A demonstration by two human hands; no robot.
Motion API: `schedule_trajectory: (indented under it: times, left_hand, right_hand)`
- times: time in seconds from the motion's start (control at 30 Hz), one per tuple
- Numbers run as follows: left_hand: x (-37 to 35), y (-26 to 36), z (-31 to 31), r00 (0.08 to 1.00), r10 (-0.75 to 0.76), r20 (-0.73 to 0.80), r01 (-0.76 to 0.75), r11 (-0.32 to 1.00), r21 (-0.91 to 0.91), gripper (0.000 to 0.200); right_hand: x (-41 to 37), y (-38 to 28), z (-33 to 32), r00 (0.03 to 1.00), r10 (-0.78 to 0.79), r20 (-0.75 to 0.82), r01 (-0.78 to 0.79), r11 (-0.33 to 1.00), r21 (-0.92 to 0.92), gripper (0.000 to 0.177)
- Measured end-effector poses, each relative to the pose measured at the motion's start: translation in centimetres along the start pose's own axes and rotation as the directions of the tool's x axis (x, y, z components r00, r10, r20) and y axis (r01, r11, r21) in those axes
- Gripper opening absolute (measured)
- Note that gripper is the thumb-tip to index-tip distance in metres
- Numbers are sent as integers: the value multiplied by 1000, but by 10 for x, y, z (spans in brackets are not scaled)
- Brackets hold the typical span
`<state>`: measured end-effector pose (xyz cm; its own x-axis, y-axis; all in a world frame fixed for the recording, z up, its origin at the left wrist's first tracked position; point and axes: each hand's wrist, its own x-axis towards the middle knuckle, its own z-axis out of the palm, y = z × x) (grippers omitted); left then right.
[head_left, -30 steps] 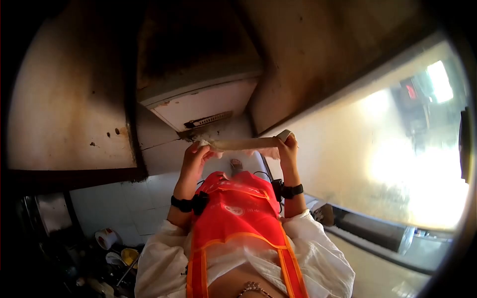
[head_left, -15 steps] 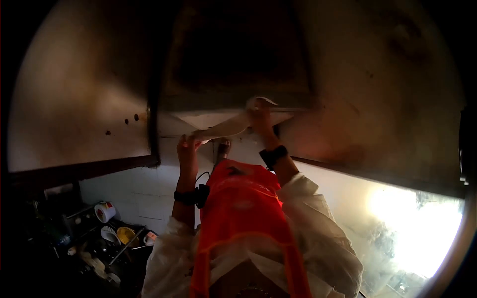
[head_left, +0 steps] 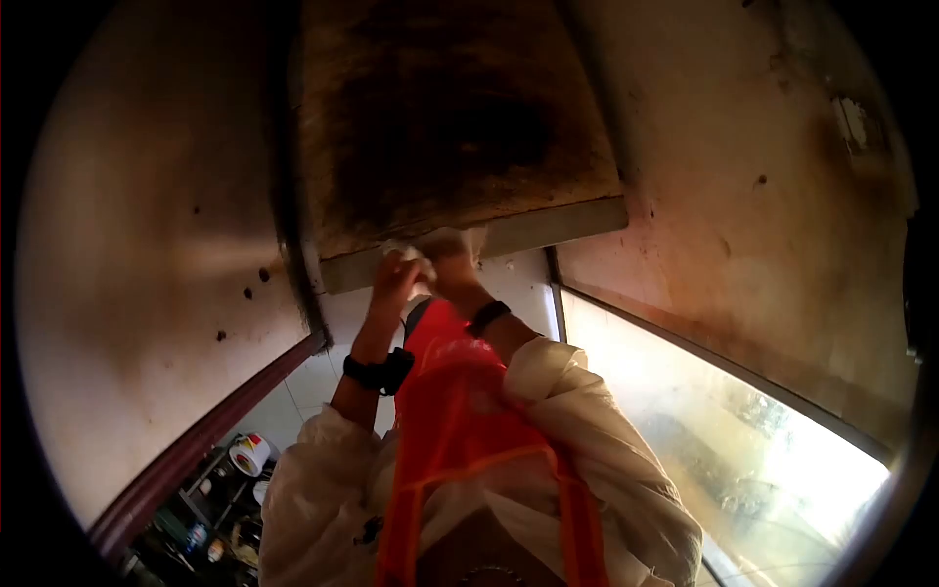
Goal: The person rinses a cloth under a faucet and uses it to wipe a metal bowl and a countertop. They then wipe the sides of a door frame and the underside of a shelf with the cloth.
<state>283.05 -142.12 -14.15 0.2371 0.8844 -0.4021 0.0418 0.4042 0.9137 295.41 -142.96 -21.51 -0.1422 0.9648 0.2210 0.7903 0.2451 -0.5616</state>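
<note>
A pale cloth [head_left: 401, 250] is bunched between my two hands, close to the front edge of a dark-stained panel [head_left: 558, 224]. My left hand [head_left: 399, 278] has its fingers wrapped round the cloth. Beside it, touching or nearly so, my right hand [head_left: 450, 266] is closed on the cloth too, somewhat blurred, with a pale part of it showing at the right of the fingers. Black bands circle both wrists. Below the hands hangs the red apron [head_left: 460, 391] that I wear.
Stained walls [head_left: 147, 264] rise at the left and right. A bright window [head_left: 782, 460] lies at the lower right. At the lower left, a rack [head_left: 201, 499] holds several things, with a white bucket [head_left: 249, 453] near its top.
My hands have come together and the cloth, stretched between them before, is now bunched up. The view has shifted, and more of the stained panel shows.
</note>
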Motion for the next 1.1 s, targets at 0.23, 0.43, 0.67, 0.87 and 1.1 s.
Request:
schedule_trajectory:
  times: [0.23,0.43,0.67,0.87,1.1]
  left_hand:
    - [38,24,109,955,-126,268,28,940,340,25]
    - [52,-27,154,871,208,446,-366,879,305,18]
    - [37,-7,139,817,-81,571,-194,893,405,25]
    - [59,29,40,756,-292,586,-9,890,455,26]
    - [55,34,106,733,-279,620,-41,892,450,24]
  right_hand:
    - [-35,56,-79,946,275,-175,-315,907,-280,27]
    - [-76,137,-116,783,577,-233,-605,616,-505,15]
    - [-58,97,-125,695,715,74,-713,699,-48,14]
    - [-129,185,-26,867,464,-183,-365,839,403,14]
    - [-103,144,-244,549,661,-511,-512,749,420,12]
